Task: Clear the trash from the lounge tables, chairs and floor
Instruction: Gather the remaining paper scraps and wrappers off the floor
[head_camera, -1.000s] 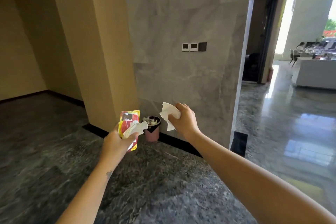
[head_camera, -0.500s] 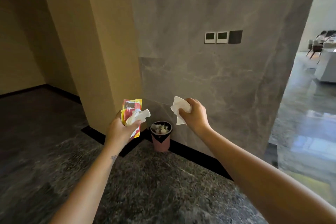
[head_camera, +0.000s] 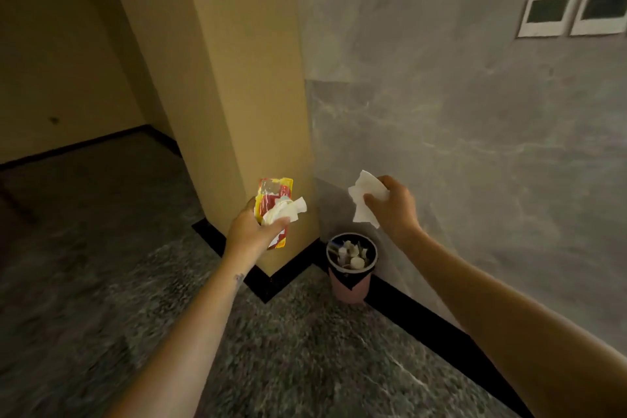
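Disposal step in hand, as it seems: trash collected and brought to the small pink bin (head_camera: 349,288), standing on the floor (head_camera: 305,349) in the corner against the grey wall (head_camera: 475,146), already crowded with white scraps.

Left hand (head_camera: 252,231), at 10 o'clock of the bin, curled round a red-and-yellow wrapper (head_camera: 271,192) together with a crumpled tissue (head_camera: 286,210). Right hand (head_camera: 395,205), at 1 o'clock of the bin, pinching a white napkin (head_camera: 364,195) between thumb and fingers. Neither hand above the opening yet.

Next, probably: bring both hands over the rim, then let go. Care needed with light paper, apt to drift, and with little room inside.
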Tool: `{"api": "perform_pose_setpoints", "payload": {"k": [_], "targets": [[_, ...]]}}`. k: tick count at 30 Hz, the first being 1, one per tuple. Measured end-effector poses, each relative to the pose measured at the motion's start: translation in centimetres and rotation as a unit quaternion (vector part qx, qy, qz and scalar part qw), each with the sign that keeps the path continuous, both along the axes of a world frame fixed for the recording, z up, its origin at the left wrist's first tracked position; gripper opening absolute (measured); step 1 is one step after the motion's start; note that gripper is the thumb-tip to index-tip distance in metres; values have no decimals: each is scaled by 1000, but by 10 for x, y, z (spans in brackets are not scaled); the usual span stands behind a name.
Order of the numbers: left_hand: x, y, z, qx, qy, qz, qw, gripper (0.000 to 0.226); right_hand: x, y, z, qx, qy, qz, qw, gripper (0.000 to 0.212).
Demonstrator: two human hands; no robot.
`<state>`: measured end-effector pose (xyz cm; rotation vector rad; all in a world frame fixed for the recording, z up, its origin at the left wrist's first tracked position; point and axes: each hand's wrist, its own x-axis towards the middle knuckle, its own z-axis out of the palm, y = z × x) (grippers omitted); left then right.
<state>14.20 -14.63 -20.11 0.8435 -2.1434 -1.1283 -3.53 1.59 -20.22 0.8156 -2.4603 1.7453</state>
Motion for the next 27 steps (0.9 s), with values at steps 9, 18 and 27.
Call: {"api": "perform_pose_setpoints", "payload": {"k": [9, 18, 27], "targets": [[-174, -154, -30, -4, 5, -33, 999, 34, -168, -127, -44, 6, -12, -36, 999, 23], [-392, -282, -57, 6, -58, -139, 988, 28, -320, -228, -93, 7, -123, -145, 982, 18], [-582, -314, -183, 125, -133, -208, 961, 14, -459, -271, -207, 11, -183, -209, 960, 17]]}}
